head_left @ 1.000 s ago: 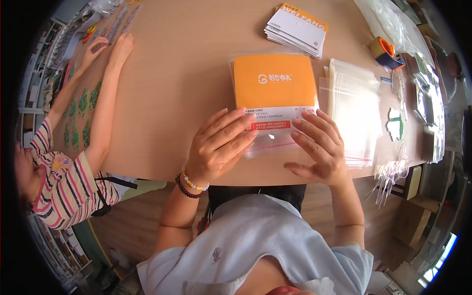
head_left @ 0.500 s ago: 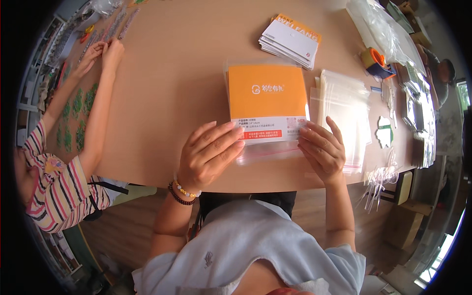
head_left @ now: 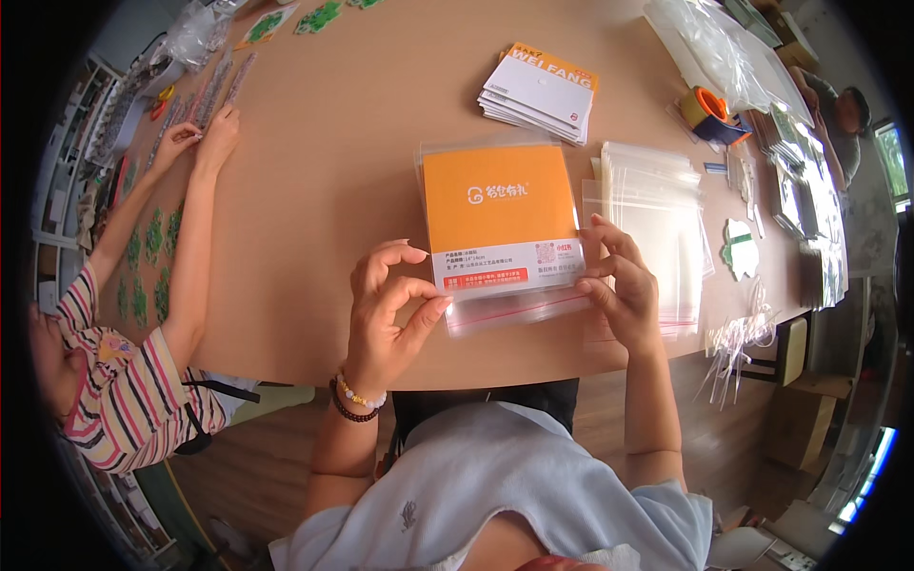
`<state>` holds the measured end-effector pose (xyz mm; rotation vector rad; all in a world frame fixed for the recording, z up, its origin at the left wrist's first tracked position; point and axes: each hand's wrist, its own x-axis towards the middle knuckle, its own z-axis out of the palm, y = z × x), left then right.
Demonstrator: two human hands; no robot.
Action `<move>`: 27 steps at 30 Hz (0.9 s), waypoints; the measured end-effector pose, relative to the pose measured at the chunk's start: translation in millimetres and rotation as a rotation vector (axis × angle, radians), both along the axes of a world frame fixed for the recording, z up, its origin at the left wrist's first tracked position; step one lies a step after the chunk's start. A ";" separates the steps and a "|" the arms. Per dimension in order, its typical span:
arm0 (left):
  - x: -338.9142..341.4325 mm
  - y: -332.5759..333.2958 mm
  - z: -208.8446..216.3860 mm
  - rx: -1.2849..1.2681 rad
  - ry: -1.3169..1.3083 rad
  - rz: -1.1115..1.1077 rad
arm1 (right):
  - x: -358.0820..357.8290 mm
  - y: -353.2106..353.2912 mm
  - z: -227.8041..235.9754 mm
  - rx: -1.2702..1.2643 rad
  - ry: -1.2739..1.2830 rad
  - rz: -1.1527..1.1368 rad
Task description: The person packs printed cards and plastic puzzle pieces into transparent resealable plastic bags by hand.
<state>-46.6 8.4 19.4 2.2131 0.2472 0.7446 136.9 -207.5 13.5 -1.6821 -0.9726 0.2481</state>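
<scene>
An orange and white printed card (head_left: 497, 195) sits inside a clear plastic bag (head_left: 514, 314), whose bottom flap with a pink strip extends below the card. My left hand (head_left: 392, 300) pinches the bag at its lower left corner, thumb and a fingertip together and the other fingers bent beside the edge. On the opposite side, my right hand (head_left: 624, 290) has its thumb and fingers closed on the lower right edge. Just right of it lies a pile of clear bags (head_left: 652, 238), partly behind my right fingers.
A stack of white and orange cards (head_left: 540, 92) lies farther back. An orange and blue tape dispenser (head_left: 712, 116), a green and white cutout (head_left: 739, 252) and white strings (head_left: 741, 333) are at right. Another person's hands (head_left: 205, 138) work at left near green pieces (head_left: 152, 238).
My left fingers have shifted from lying across the card's lower part to its left edge. My right fingers have bent in at the right edge. The flap shows more fully.
</scene>
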 end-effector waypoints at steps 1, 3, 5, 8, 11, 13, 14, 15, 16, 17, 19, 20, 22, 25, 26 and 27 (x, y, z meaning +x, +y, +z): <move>0.1 -1.7 1.6 -0.040 0.015 0.015 | -0.2 0.9 0.5 -0.020 0.017 -0.018; -0.1 -5.7 5.3 -0.057 0.040 0.037 | -2.9 2.0 3.3 -0.039 0.034 -0.038; -0.5 -8.0 6.7 -0.073 0.065 0.058 | -7.4 4.0 9.6 -0.115 0.003 -0.112; 0.0 -10.0 6.8 -0.130 0.090 0.064 | -9.6 5.5 13.9 -0.167 -0.002 -0.150; 2.4 -11.2 7.3 -0.125 0.099 0.079 | -8.8 7.2 17.1 -0.208 0.009 -0.167; 4.1 -11.0 10.3 -0.118 0.135 0.094 | -9.4 8.3 19.7 -0.200 0.042 -0.169; 3.6 -11.8 11.5 -0.117 0.133 0.096 | -10.2 8.9 21.7 -0.188 0.074 -0.169; 2.9 -12.7 12.3 -0.100 0.131 0.109 | -11.2 9.3 23.6 -0.186 0.072 -0.167; 4.2 -12.5 11.8 -0.087 0.132 0.119 | -11.0 10.2 24.1 -0.189 0.072 -0.170; 5.3 -12.5 11.8 -0.088 0.132 0.118 | -10.9 10.9 24.4 -0.191 0.071 -0.173; 6.7 -13.2 11.5 -0.094 0.145 0.123 | -11.1 11.8 23.6 -0.192 0.065 -0.185; 6.7 -14.2 10.6 -0.094 0.146 0.124 | -11.3 12.1 22.8 -0.192 0.058 -0.196; 5.8 -16.7 8.2 -0.125 0.139 0.133 | -12.7 11.6 21.4 -0.193 0.061 -0.207; 4.8 -19.8 6.8 -0.141 0.138 0.142 | -15.2 10.8 19.3 -0.188 0.063 -0.228; 4.6 -20.7 6.3 -0.142 0.139 0.141 | -16.2 10.1 19.1 -0.181 0.062 -0.238; 4.5 -21.6 5.6 -0.138 0.137 0.140 | -17.6 9.2 19.0 -0.182 0.063 -0.239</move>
